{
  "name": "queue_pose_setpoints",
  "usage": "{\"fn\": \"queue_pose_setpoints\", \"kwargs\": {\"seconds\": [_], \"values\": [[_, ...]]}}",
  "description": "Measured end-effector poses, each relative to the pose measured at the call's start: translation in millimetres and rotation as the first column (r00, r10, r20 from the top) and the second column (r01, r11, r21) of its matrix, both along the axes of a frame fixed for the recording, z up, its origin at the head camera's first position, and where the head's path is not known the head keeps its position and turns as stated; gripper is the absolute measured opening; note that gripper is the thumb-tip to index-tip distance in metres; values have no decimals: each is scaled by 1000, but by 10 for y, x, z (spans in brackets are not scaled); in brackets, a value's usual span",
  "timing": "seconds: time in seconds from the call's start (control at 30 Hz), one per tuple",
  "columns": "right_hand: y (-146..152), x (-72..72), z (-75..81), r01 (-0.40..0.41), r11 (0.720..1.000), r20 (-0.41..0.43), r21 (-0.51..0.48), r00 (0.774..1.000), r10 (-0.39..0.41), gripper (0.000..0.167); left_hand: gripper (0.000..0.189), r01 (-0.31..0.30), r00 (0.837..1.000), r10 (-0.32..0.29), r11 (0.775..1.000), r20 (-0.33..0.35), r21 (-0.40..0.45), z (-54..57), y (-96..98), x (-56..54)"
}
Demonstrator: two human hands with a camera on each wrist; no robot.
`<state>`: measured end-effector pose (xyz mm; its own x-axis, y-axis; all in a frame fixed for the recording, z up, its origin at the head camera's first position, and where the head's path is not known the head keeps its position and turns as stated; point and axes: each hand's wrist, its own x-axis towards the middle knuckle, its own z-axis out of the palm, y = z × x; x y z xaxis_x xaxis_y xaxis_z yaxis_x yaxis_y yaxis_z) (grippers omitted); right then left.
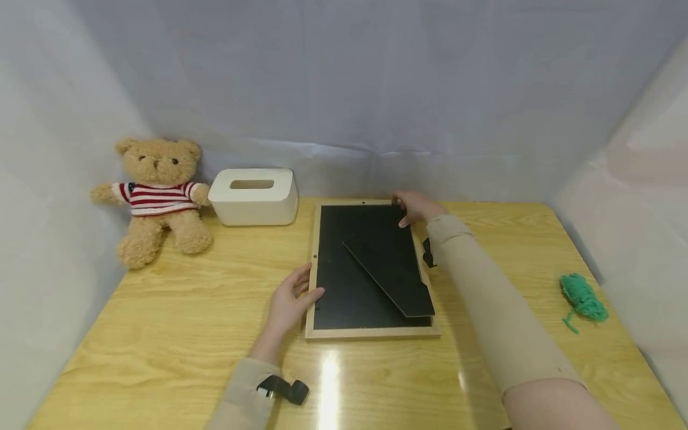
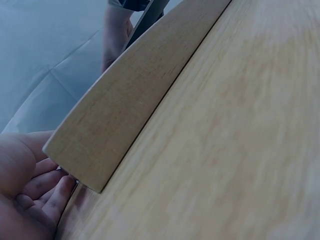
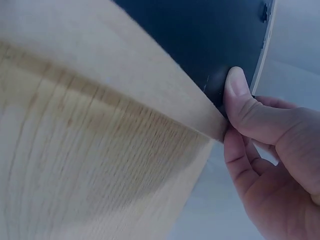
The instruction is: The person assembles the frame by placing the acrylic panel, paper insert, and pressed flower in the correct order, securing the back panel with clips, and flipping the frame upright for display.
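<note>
A picture frame (image 1: pixel 373 334) with a light wooden rim lies back side up on the table. Its black backing board (image 1: pixel 344 227) carries a black stand leg (image 1: pixel 391 276) set at a slant. My left hand (image 1: pixel 287 303) grips the left side, thumb over the rim; in the left wrist view its curled fingers (image 2: pixel 57 197) meet the frame's wooden edge (image 2: pixel 125 100). At the far right corner, my right hand (image 1: pixel 420 207) pinches the frame. The right wrist view shows that thumb (image 3: pixel 239 92) on the black board and the fingers below the corner.
A teddy bear (image 1: pixel 161 200) in a striped sweater sits at the back left against the cloth wall. Beside it stands a white tissue box (image 1: pixel 252 206). Green yarn (image 1: pixel 583 297) lies near the right edge of the wooden table (image 1: pixel 177 346).
</note>
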<state>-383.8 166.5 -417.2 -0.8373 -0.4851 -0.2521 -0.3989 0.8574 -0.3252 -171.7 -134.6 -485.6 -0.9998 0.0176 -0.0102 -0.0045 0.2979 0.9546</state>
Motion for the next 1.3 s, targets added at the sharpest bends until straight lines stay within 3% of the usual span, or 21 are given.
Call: {"fn": "queue_pose_setpoints", "kwargs": {"seconds": [0.33,0.47,0.57,0.7,0.73,1.0,1.17,1.3], "values": [[-36,-46,-36,-49,996,-67,80,996,54,60,64,11,1000,-11,1000,-17,11,-5,7,3],[-41,-67,-33,-83,989,-107,121,990,96,59,63,17,1000,-17,1000,-18,21,191,45,49],[-42,-52,-47,-100,986,-116,136,986,116,60,63,18,1000,-18,1000,-7,13,183,38,49],[-35,-31,-70,-114,986,-120,124,984,129,59,64,3,1000,-3,1000,-16,-2,-12,2,-19],[-28,-30,-75,-115,986,-121,123,984,130,59,64,1,1000,-1,1000,-17,-9,-16,7,-23],[43,12,-102,-54,996,-102,65,993,60,62,64,9,1000,-9,1000,-29,-4,-26,28,-20],[60,87,-101,22,998,-75,-61,997,-27,71,64,-1,1000,2,1000,-27,13,3,15,7],[112,228,-117,79,984,-84,-161,992,-94,75,64,4,999,-4,1000,-37,5,-8,1,3]]}}
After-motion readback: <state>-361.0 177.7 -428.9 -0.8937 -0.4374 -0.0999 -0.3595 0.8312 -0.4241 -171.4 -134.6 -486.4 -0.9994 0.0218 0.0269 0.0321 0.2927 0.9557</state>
